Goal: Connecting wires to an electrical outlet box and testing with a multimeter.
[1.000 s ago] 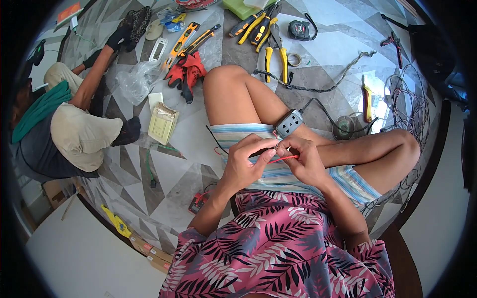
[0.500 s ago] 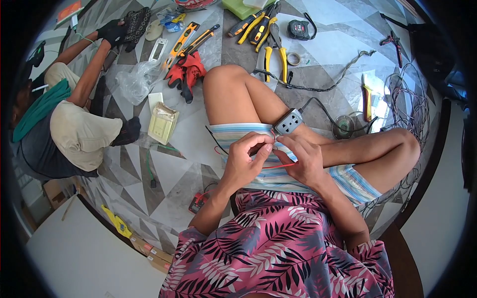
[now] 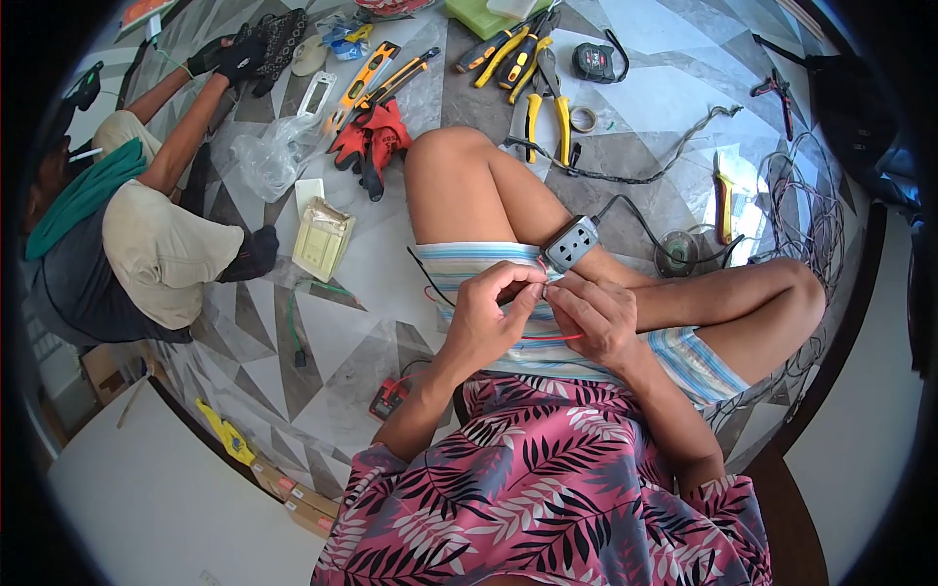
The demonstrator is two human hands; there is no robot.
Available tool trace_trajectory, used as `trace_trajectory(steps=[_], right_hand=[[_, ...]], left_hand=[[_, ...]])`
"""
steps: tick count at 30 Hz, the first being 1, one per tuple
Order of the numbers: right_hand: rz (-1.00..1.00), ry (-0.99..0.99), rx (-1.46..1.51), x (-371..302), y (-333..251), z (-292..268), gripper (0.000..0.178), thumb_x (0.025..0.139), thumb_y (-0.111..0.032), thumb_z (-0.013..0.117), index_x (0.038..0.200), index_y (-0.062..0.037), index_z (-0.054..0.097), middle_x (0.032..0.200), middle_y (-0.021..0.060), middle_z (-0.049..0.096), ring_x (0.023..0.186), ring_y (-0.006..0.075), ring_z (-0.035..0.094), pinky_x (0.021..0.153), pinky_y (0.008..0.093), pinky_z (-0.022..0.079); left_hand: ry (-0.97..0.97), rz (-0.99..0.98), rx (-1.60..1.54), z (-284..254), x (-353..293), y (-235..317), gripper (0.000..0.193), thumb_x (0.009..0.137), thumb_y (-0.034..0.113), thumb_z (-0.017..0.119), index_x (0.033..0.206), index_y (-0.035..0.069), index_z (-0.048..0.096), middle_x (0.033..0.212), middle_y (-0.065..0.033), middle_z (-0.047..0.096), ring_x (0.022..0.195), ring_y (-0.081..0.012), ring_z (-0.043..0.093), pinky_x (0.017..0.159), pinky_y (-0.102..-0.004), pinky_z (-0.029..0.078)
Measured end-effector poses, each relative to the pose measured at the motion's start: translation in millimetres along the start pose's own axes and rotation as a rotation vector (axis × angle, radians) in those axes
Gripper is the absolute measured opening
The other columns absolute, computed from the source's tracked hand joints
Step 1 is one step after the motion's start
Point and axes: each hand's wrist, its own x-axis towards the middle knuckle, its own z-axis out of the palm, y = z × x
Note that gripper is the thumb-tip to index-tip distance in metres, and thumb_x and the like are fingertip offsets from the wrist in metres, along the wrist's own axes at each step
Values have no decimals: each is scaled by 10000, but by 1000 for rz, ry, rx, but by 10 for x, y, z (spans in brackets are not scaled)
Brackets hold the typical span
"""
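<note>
Over my lap, my left hand [image 3: 495, 311] and my right hand [image 3: 593, 317] meet fingertip to fingertip, both pinching a thin red wire [image 3: 554, 338]. Part of the wire comes out below my fingers toward the right palm; the exact spot being pinched is hidden. Just beyond the hands, a grey outlet box [image 3: 570, 244] rests against my leg, with red wire at its near end and a black cord at its far end. A black wire end [image 3: 422, 264] sticks out to the left of my left hand.
Pliers [image 3: 549, 112], a tape measure [image 3: 599, 62], red gloves [image 3: 371, 145] and a utility knife [image 3: 724, 205] lie on the tiled floor ahead. Tangled wires [image 3: 801, 200] spread at the right. At the left, another person [image 3: 147, 225] sits with gloved hands on a dark patterned item.
My right fingers have closed in toward the left fingertips, and the loose red wire has shifted slightly down. The whole view has shifted a little.
</note>
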Motion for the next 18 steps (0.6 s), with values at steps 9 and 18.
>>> trace_trajectory(steps=[9, 18], right_hand=[[27, -135, -10, 98, 24, -106, 398, 634, -22, 717, 1030, -60, 700, 965, 54, 675, 762, 214, 664, 620, 339, 535], [814, -238, 587, 215, -35, -127, 86, 862, 11, 678, 947, 10, 693, 829, 75, 679, 757, 153, 658, 651, 274, 523]], left_hand=[[-72, 220, 296, -22, 46, 17, 158, 882, -50, 650, 1034, -23, 615, 949, -161, 705, 899, -301, 715, 760, -377, 555], [-66, 139, 38, 7, -12, -71, 240, 878, -8, 710, 1068, -10, 564, 941, -132, 707, 870, -211, 715, 796, -327, 569]])
